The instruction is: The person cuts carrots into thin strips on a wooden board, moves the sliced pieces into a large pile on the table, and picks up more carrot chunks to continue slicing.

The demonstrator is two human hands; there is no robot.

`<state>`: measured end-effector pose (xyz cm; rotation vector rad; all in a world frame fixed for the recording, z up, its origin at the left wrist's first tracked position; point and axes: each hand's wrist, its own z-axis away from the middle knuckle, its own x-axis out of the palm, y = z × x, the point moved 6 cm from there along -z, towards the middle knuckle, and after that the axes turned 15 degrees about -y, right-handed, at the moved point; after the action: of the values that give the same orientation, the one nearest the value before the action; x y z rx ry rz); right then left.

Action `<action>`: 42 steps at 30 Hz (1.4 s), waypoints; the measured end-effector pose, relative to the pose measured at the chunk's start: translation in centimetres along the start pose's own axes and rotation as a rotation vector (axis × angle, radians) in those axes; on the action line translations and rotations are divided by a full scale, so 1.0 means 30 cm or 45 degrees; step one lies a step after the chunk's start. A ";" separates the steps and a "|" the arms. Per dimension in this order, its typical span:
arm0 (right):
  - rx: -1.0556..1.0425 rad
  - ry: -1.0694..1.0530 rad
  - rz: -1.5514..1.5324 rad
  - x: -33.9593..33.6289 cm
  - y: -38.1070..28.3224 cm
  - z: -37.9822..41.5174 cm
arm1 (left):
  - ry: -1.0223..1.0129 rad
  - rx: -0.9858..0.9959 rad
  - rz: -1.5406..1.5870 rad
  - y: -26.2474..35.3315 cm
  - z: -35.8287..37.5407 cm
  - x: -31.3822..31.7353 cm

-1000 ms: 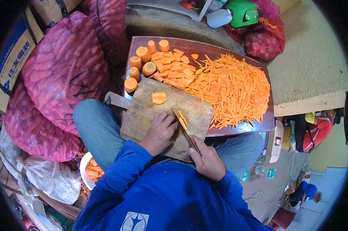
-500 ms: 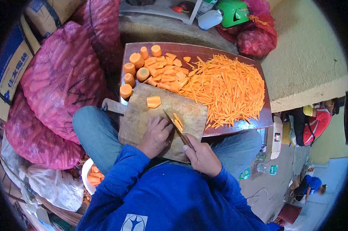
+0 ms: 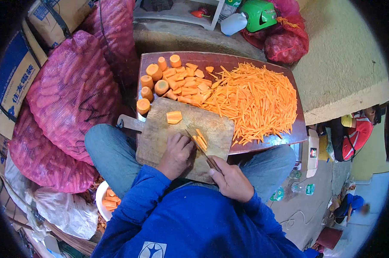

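My right hand (image 3: 232, 179) grips the handle of a knife (image 3: 205, 155), its blade angled across the worn wooden cutting board (image 3: 153, 142). Close against the blade, my left hand (image 3: 177, 155) presses down on the board with curled fingers. Whatever lies under those fingers is hidden. Just right of the blade are several thin carrot sticks (image 3: 200, 138). A flat carrot piece (image 3: 174, 117) rests near the top of the board. Beyond it, the dark red table (image 3: 280, 69) carries a big heap of carrot strips (image 3: 259, 103), carrot slices (image 3: 188, 84) and several thick carrot chunks (image 3: 154, 71).
Pink mesh sacks (image 3: 74, 94) of carrots stand at the left, beside cardboard boxes (image 3: 20, 81). A white bowl (image 3: 100, 200) with carrot pieces is by my left knee. Plastic bottles (image 3: 304, 188) lie on the floor at right, where another person (image 3: 351, 204) is farther off.
The knife has cut further, and more carrot sticks lie to the right of its blade. Both hands stay at about the same place on the board. The whole view has shifted slightly.
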<state>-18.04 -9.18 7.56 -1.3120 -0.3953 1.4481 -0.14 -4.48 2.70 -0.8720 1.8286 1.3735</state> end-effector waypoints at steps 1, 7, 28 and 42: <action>-0.002 -0.002 0.017 0.005 0.004 0.009 | 0.004 0.010 -0.007 0.002 0.000 -0.004; 0.036 0.030 0.036 0.008 -0.002 -0.005 | 0.008 0.028 0.000 0.014 -0.001 -0.004; -0.083 0.017 -0.214 -0.018 0.030 0.099 | 0.380 -0.252 0.046 -0.116 -0.005 -0.157; 0.071 0.340 -0.315 -0.282 0.171 0.065 | 0.110 -0.312 -0.102 -0.158 -0.045 -0.092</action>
<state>-23.86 -17.39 8.26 -1.3393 -0.3245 1.0565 5.13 -6.50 2.84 -1.1340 1.6912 1.5511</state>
